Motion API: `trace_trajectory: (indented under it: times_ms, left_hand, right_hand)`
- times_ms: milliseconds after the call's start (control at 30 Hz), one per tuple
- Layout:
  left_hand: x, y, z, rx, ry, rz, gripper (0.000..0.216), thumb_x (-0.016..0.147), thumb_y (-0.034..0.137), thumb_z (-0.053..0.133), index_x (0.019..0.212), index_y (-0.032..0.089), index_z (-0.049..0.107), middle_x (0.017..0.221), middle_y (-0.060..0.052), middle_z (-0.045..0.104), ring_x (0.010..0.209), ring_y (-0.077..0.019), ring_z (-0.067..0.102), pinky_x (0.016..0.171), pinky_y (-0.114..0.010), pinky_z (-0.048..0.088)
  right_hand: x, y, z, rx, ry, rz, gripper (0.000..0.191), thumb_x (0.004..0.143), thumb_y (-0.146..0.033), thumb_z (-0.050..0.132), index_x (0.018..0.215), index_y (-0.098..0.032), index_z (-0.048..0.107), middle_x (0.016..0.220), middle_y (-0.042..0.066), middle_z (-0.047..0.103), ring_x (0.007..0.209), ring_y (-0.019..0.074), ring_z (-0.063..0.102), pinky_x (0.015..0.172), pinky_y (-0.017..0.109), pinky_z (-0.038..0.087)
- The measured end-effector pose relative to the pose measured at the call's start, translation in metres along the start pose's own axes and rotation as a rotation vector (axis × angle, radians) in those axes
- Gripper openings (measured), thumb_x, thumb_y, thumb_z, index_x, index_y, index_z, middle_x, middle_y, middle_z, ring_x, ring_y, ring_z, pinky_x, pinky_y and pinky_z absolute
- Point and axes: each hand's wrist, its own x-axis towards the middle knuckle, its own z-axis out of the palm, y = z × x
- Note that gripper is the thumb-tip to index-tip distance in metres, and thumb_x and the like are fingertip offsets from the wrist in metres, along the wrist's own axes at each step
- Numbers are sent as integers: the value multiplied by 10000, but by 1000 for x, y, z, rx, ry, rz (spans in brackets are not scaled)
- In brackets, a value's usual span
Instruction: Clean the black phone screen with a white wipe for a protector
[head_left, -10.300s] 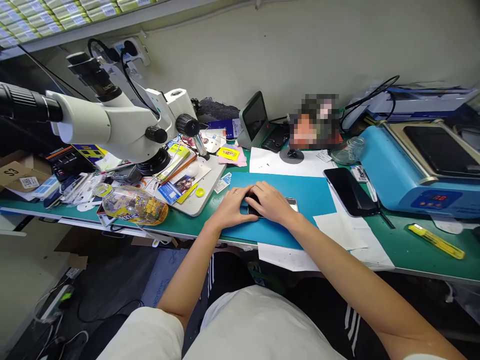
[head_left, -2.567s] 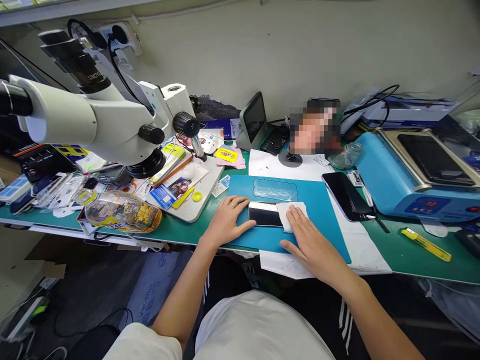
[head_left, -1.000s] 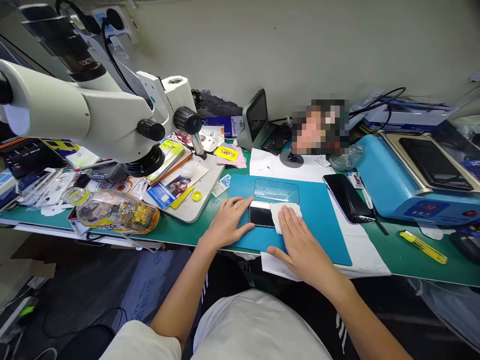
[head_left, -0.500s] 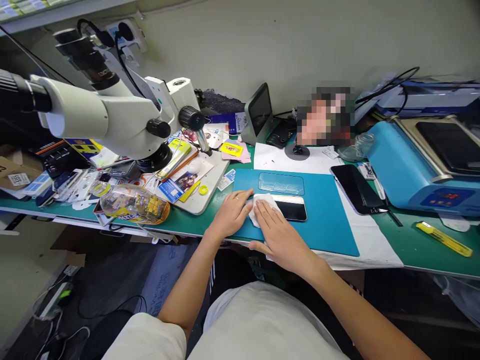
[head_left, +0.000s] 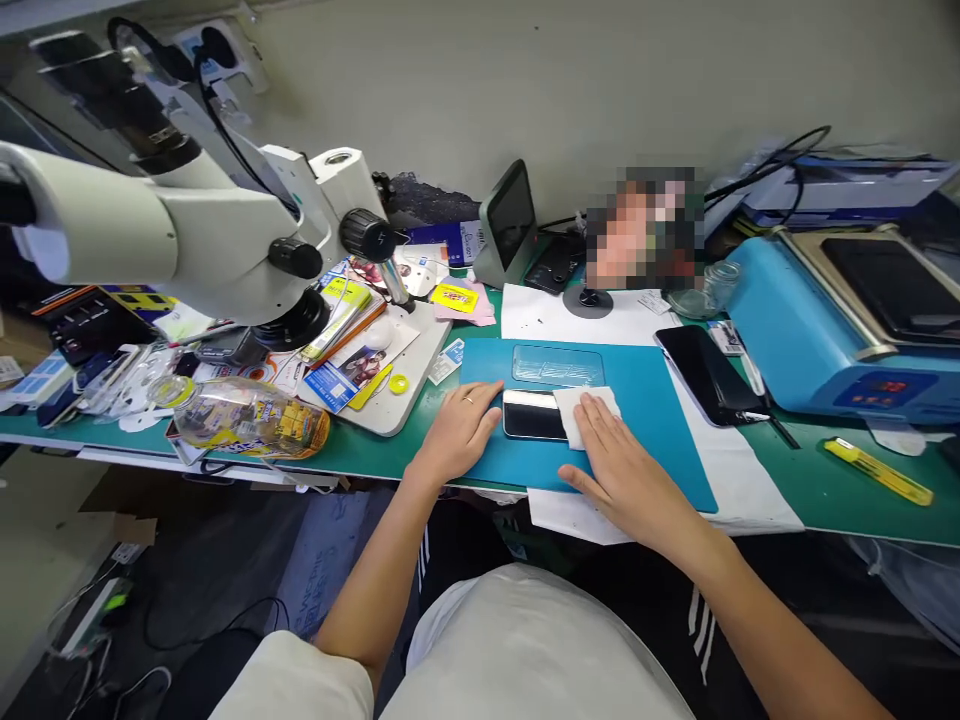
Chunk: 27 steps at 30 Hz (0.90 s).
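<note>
A smartphone lies face up on the blue work mat, a bright reflection along its dark screen. My right hand holds a folded white tissue pressed flat under its fingers, covering the phone's right end, with the thumb apart. At the phone's left end rests my left hand, fingers stretched out and a ring on one; its index tip and thumb come up to the phone's edge. Just behind the phone sits a clear, phone-sized sheet with a dark outline.
A microscope towers at left, above papers and a plastic bottle. Another dark phone, a yellow cutter knife and a blue machine are at right. A small screen and glass jar stand behind.
My right hand has slid the tissue rightward along the phone, uncovering its left part. My left hand stays by the phone's left end. The view has shifted slightly.
</note>
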Motion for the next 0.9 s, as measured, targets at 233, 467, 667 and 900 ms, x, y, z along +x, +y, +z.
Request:
trace_trajectory:
  times_ms: [233,467,667,900]
  left_hand:
    - [1,-3,-2,-43,24,47,497,1090,387,309,1551,211,362,1435,-84,606,1352,-245,498,1157,-446,379]
    - [0,-5,1,-3,39,43,500,1087,393,299,1534,186,384,1492,-122,555,1366,-258,501,1154,-455,402]
    - [-1,-2,0,44,24,54,433,1084,379,339,1437,205,521,1449,-92,594,1354,-247,508,1165,-446,396]
    - [-1,0,2,114,7,67,532,981,506,592,1434,234,540,1466,-89,567,1356,-291,486,1156,-480,386]
  right_hand:
    - [47,-34,-3,-6,-60,-48,1027,954,-729,347,1625,-34,-1,1673,261,167,1556,382,148,1210,581,316]
    - [67,-70,5,47,-37,-148,1077,921,-777,347,1604,31,144,1653,289,209,1547,400,187,1222,577,292]
    - [28,-59,5,65,5,-188,963,975,-687,361,1632,-50,62,1660,248,244,1542,367,239,1204,566,336]
    - [-14,-2,0,82,21,-34,918,998,-634,371,1634,-143,-74,1695,178,167,1543,351,244,1202,560,353]
